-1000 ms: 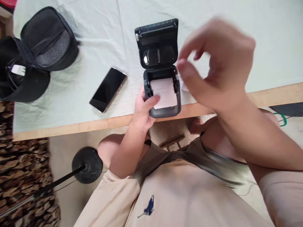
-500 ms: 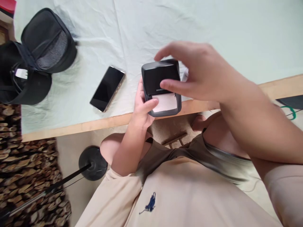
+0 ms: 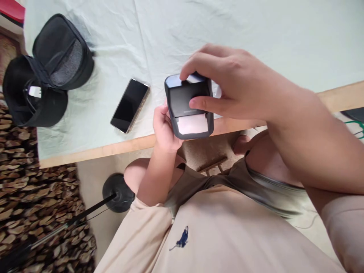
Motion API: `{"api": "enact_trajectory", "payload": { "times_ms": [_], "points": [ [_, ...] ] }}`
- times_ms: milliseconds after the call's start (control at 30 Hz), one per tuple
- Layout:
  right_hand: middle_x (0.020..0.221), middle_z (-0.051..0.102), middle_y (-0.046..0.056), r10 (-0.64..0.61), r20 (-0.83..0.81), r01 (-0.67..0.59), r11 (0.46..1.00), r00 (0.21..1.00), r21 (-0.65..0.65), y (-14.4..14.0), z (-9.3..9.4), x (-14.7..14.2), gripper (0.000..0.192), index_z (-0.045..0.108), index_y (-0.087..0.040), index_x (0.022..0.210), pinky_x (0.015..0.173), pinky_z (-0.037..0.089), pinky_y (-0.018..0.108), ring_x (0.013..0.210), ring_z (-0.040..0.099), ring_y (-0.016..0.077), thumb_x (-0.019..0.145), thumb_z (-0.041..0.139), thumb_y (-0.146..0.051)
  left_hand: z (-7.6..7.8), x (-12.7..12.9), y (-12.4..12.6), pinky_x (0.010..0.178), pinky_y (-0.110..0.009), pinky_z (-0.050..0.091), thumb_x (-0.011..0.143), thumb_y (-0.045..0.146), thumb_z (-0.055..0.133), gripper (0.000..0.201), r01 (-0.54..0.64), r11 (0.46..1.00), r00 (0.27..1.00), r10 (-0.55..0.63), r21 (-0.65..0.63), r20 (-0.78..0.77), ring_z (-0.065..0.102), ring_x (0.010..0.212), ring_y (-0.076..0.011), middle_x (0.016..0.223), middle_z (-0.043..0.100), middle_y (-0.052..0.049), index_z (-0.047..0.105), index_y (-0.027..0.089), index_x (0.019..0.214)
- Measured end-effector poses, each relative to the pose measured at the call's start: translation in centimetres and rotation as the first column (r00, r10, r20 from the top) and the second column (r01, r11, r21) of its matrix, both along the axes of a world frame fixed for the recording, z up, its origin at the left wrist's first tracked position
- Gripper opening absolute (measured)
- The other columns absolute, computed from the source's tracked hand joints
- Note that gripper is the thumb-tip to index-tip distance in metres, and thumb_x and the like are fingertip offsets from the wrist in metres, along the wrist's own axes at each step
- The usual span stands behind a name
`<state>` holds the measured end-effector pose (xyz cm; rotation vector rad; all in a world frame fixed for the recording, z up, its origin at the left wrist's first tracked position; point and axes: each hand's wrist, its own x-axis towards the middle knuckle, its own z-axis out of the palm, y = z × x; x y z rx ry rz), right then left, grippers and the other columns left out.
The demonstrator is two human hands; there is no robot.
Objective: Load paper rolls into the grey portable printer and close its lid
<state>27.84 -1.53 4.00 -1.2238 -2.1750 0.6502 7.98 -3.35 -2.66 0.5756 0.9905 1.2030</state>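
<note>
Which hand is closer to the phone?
Left. The left hand is just right of the smartphone, holding the black printer by its left side. The right hand is farther right, touching the printer's top.

An open black bag [image 3: 51, 115] with a white plug [image 3: 35, 91] inside sits on a pale cloth [image 3: 256, 30], upper left. A phone [image 3: 130, 106] lies left of the middle, and a round black foot of a stand [image 3: 123, 200] is lower down.

Lid [image 3: 179, 101] swung down over part of the paper [image 3: 193, 124], was up a second ago. Right hand [image 3: 241, 83] went from midair onto lid. Left hand [image 3: 167, 131] moved its thumb off the paper.
</note>
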Motion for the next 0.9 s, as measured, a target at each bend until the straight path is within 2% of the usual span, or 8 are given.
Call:
{"api": "enact_trajectory", "payload": {
  "times_ms": [133,233,300,400,500,600,700,900],
  "points": [
    [0.125,0.074,-0.004,0.061,-0.044,-0.064,0.995,0.997,-0.077,0.3,0.4,1.0,0.055,0.071,-0.041,0.119,0.095,0.061,0.041,0.112,0.073,0.0261,0.069,0.094,-0.034,-0.1,0.3,0.4,0.102,-0.036,0.065,0.102,0.026,0.045,0.030,-0.030,0.997,0.999,0.028,-0.068,-0.022,0.076,0.112,-0.0247,0.077,0.070,-0.004,0.064,0.024,0.079],
    [0.131,0.073,-0.005,0.049,-0.071,-0.055,0.995,0.996,-0.082,0.1,0.5,1.0,0.063,0.073,-0.043,0.120,0.099,0.059,0.039,0.118,0.070,0.0257,0.063,0.094,-0.026,0.0,0.5,0.4,0.105,-0.036,0.064,0.104,0.031,0.048,0.030,-0.032,0.998,0.999,0.032,-0.051,-0.018,0.074,0.123,-0.0272,0.088,0.075,-0.006,0.065,0.023,0.080],
    [0.128,0.072,-0.002,-0.034,-0.038,0.035,0.999,0.999,0.024,-0.1,0.4,0.6,0.057,0.070,-0.036,0.119,0.098,0.058,0.041,0.113,0.070,0.0260,0.066,0.092,-0.032,0.1,0.4,0.2,0.112,-0.038,0.061,0.106,0.040,0.048,0.034,-0.053,0.999,0.998,0.053,0.006,-0.028,0.067,0.140,-0.0302,0.103,0.079,-0.008,0.068,0.022,0.085],
    [0.081,0.065,-0.002,-0.219,-0.158,0.254,0.934,0.963,0.250,-0.4,0.1,-0.4,0.019,0.061,-0.026,0.097,0.090,0.056,0.043,0.078,0.065,0.0214,0.086,0.071,-0.038,0.3,0.4,-0.2,0.118,-0.043,0.058,0.106,0.060,0.048,0.046,-0.018,0.997,0.998,0.022,0.069,-0.063,0.055,0.156,-0.0356,0.115,0.082,-0.010,0.070,0.024,0.090],
    [0.070,0.059,-0.003,-0.199,-0.340,0.315,0.890,0.919,0.331,-0.5,0.0,-1.2,0.018,0.044,-0.026,0.079,0.087,0.058,0.040,0.068,0.066,0.0180,0.089,0.058,-0.021,0.4,0.5,-0.5,0.119,-0.047,0.057,0.105,0.071,0.046,0.055,0.040,0.996,0.995,-0.032,0.085,-0.094,0.052,0.158,-0.0385,0.122,0.082,-0.013,0.073,0.024,0.096],
    [0.099,0.076,-0.001,-0.191,-0.037,0.195,0.959,0.981,0.208,-0.7,0.7,-1.5,0.008,0.061,-0.020,0.092,0.100,0.060,0.045,0.091,0.077,0.0233,0.089,0.062,-0.013,0.3,0.8,-0.5,0.120,-0.046,0.057,0.109,0.066,0.043,0.054,0.054,0.996,0.991,-0.045,0.071,-0.125,0.053,0.158,-0.0356,0.123,0.081,-0.011,0.076,0.023,0.105],
    [0.127,0.079,0.004,-0.219,0.356,0.217,0.975,0.908,0.046,-1.1,1.5,-1.6,0.038,0.072,-0.020,0.128,0.108,0.059,0.061,0.126,0.073,0.0390,0.092,0.067,-0.009,0.1,1.1,-0.2,0.123,-0.047,0.055,0.111,0.056,0.044,0.046,0.041,0.998,0.998,-0.038,0.039,-0.056,0.050,0.161,-0.0339,0.128,0.080,-0.009,0.075,0.022,0.117],
    [0.120,0.080,0.012,-0.173,0.399,0.176,0.984,0.901,0.028,-1.2,1.4,-2.3,0.065,0.075,-0.016,0.138,0.106,0.059,0.072,0.132,0.069,0.0507,0.077,0.073,0.007,-0.4,1.4,0.0,0.127,-0.046,0.053,0.110,0.043,0.051,0.032,0.057,0.996,0.995,-0.062,0.067,0.074,0.048,0.162,-0.0322,0.115,0.082,-0.006,0.077,0.024,0.112]
  ]
}}
